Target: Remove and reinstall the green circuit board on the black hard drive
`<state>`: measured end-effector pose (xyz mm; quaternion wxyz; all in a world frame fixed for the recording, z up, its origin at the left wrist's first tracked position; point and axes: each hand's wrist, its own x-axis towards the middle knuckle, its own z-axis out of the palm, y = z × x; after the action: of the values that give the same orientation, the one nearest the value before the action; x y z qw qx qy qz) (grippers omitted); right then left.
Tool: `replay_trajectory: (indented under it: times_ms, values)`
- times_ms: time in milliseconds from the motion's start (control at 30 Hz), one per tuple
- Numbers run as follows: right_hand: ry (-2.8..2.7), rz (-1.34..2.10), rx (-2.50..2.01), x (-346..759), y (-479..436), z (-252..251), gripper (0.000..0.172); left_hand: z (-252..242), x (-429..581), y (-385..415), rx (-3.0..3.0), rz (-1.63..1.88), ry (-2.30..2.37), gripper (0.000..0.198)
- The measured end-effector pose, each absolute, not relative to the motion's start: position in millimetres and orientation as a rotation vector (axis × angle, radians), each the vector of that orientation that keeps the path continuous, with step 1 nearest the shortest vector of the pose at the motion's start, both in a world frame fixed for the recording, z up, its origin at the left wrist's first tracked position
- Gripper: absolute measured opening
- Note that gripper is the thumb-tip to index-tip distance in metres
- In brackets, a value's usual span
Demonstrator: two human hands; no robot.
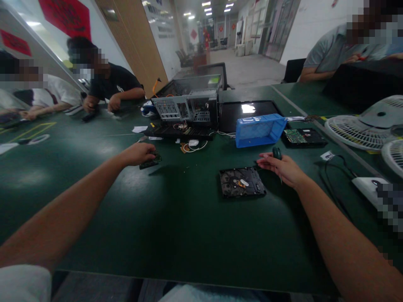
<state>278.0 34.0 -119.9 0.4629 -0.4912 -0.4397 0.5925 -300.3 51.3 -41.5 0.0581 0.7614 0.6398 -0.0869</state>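
Observation:
My left hand (141,154) is closed on the edge of a small green circuit board (150,162), held at or just above the table on the left. In my right hand (285,168) is a screwdriver with a dark green handle (276,153); its thin shaft shows below the palm. Between the hands, nearer the right one, a black hard drive (242,183) lies flat with its underside up. A small silver and orange part shows at the drive's middle. Several tiny bits lie on the table between the hands.
An opened computer case (185,107) stands at the back, with a blue plastic bin (261,131) tilted to its right. Another hard drive (304,136) with a green board lies farther right, near white fan parts (355,126) and a black cable (327,180). Other people sit around the table.

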Motion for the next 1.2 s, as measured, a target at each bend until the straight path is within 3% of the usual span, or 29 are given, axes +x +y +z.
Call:
replay_trajectory:
  times_ms: [333,433,533,733,967,1200]
  values:
    - [-1.091,1.448,-1.200,278,33,-119,0.015,-61,-294,48,2.279,-0.170,2.002,0.026]
    - [-1.087,1.451,-1.200,277,33,-119,0.014,-60,-276,47,2.328,0.112,2.398,0.030]
    - [-1.074,1.461,-1.202,278,33,-120,0.015,-56,-251,43,2.295,0.407,2.509,0.031]
    - [-1.063,1.423,-1.148,279,33,-115,0.021,-32,-162,22,2.389,0.859,2.047,0.025]
    - [-1.231,1.487,-1.010,262,13,-79,0.033,-34,-27,-3,1.697,1.014,1.057,0.027]
    - [-1.245,1.644,-0.954,254,0,-68,0.033,-45,40,-7,1.767,1.062,1.004,0.043]
